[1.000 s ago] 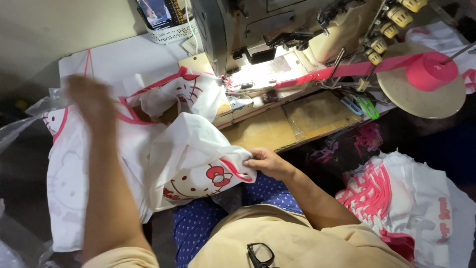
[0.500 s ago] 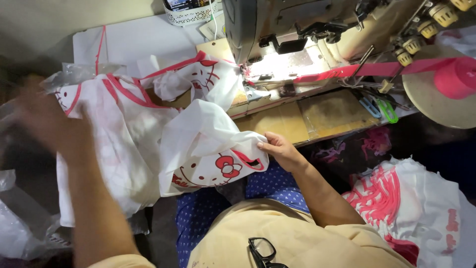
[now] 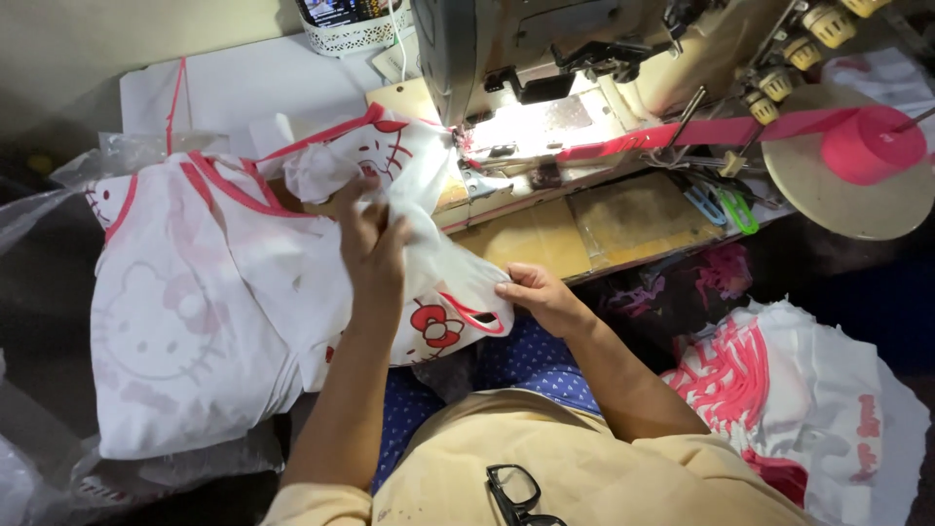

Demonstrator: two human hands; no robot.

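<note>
Your brightest light is the small lamp under the grey metal sewing machine (image 3: 545, 58) at 12 o'clock, glaring white on its plate. From 3 to 5 o'clock and at 9 o'clock the floor sinks into shadow. Focus is sharp, edges slightly bowed.

Wooden sewing table (image 3: 531, 234) carries the sewing machine (image 3: 545, 58) and white printed cloth (image 3: 390, 161)

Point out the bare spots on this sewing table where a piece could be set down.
Free: the brown wooden table panel between the sewing machine and the right hand; the flat white sheet at the back left. Crowded: the white printed fabric pieces under the left hand, and the green-handled snips beside the pink tape spool.
</note>
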